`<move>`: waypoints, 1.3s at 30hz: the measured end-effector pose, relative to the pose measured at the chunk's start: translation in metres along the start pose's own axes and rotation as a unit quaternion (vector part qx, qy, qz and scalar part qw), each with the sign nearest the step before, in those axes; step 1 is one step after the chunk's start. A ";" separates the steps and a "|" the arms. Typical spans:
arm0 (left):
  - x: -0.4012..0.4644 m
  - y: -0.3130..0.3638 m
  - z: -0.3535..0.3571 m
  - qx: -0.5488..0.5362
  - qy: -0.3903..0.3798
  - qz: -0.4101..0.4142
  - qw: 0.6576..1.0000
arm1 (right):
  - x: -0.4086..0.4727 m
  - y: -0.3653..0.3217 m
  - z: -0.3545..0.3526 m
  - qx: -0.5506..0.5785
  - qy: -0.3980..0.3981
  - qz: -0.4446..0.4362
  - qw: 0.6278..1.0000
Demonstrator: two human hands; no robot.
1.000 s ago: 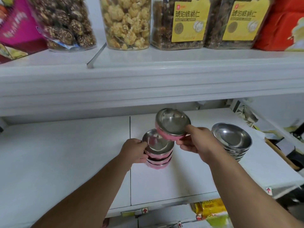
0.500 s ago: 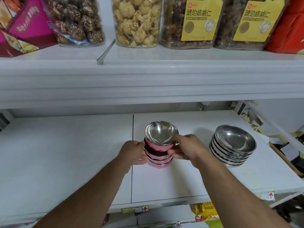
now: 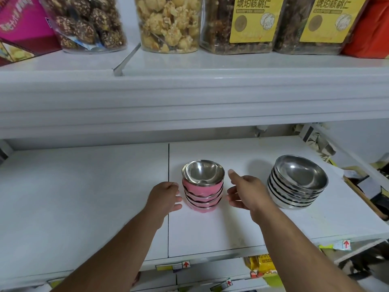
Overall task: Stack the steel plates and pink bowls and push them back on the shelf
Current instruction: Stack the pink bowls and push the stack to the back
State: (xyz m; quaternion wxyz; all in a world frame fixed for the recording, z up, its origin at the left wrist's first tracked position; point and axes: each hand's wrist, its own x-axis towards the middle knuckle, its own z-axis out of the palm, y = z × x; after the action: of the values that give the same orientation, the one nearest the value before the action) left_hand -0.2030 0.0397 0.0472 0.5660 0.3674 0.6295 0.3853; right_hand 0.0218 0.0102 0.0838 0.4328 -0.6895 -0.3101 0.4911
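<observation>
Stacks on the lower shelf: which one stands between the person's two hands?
The stack of pink bowls, flanked by the left hand and right hand; the steel plates sit farther right.

Bowl stack on shelf, plate stack apparently right of it.
</observation>
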 end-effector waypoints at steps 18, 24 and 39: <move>0.000 -0.025 0.017 -0.152 -0.130 -0.045 0.979 | 0.011 0.042 0.035 0.140 -0.087 0.037 0.986; -0.012 -0.025 0.004 -0.159 -0.098 -0.020 0.982 | 0.009 0.037 0.040 0.112 -0.129 0.019 0.985; -0.043 -0.026 -0.075 -0.128 -0.002 0.027 0.991 | -0.012 0.026 0.108 0.071 -0.248 0.019 0.966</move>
State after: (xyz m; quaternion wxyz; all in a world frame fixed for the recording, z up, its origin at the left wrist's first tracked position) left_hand -0.2742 -0.0149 0.0471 0.5992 0.3091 0.5638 0.4769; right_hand -0.0844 0.0203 0.0492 0.3810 -0.5191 -0.3592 0.6755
